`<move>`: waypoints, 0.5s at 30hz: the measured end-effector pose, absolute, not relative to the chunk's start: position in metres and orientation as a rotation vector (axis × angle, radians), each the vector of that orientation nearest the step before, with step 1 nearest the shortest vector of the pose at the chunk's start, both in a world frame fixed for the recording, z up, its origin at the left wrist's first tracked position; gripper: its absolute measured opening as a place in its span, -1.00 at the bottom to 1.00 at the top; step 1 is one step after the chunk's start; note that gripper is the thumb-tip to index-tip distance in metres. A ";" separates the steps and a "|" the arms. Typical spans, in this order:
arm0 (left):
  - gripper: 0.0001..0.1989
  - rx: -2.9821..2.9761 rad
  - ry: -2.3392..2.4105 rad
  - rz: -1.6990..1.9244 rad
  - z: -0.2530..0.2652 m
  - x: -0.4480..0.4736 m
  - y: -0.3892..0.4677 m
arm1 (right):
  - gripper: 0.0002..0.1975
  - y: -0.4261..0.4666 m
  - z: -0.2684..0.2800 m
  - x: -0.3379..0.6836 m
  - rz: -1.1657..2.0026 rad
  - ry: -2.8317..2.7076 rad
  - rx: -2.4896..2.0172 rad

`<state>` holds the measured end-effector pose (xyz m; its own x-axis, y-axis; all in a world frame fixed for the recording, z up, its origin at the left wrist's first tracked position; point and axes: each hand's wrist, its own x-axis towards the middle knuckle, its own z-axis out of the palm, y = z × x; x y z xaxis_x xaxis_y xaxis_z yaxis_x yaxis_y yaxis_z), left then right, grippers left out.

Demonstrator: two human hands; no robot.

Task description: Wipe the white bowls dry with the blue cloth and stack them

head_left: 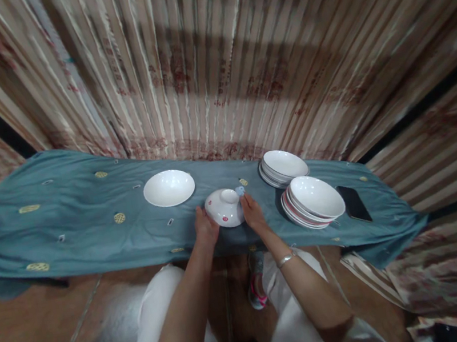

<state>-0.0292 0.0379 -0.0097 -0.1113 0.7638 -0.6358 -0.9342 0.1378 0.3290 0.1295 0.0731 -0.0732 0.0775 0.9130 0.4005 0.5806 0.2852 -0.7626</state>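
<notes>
A white bowl (219, 214) with small red marks is turned bottom up in front of me, its round foot ring facing up. My left hand (206, 226) is closed on its left rim. My right hand (253, 212) grips the bowl's right side. A small light blue piece (240, 191) shows at the right fingertips against the bowl; what it is I cannot make out. Left of and behind the held bowl, a single white dish (169, 188) sits on the cloth.
On the right stand a stack of bowls with reddish bands (317, 198) and, behind it, another stack of white bowls (284, 165). A dark phone (354, 203) lies beyond them. A blue-green cloth (85, 228) covers the narrow table; a pleated curtain (197, 83) hangs behind.
</notes>
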 end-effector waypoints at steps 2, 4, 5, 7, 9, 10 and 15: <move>-0.55 -0.257 0.842 1.470 -0.009 -0.029 0.038 | -0.48 0.064 -0.078 0.126 0.444 -1.569 -1.476; -0.55 -0.250 0.842 1.473 -0.008 -0.028 0.037 | -0.49 0.054 -0.081 0.121 0.429 -1.543 -1.512; -0.54 -0.245 0.842 1.474 -0.008 -0.028 0.037 | -0.49 0.049 -0.082 0.119 0.411 -1.545 -1.523; -0.55 -0.234 0.842 1.475 -0.008 -0.028 0.037 | -0.49 0.038 -0.082 0.116 0.361 -1.568 -1.542; -0.55 -0.224 0.846 1.475 -0.009 -0.028 0.037 | -0.49 0.027 -0.080 0.115 0.303 -1.606 -1.553; -0.55 -0.220 0.847 1.475 -0.010 -0.027 0.037 | -0.50 0.022 -0.078 0.115 0.277 -1.626 -1.554; -0.54 -0.200 0.854 1.477 -0.014 -0.027 0.039 | -0.54 0.005 -0.069 0.120 0.188 -1.706 -1.530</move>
<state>-0.0268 0.0394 -0.0136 -0.1313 0.7839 -0.6068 -0.9170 0.1366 0.3748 0.1200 0.0053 -0.0685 0.0720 0.8833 0.4632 0.7614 0.2513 -0.5976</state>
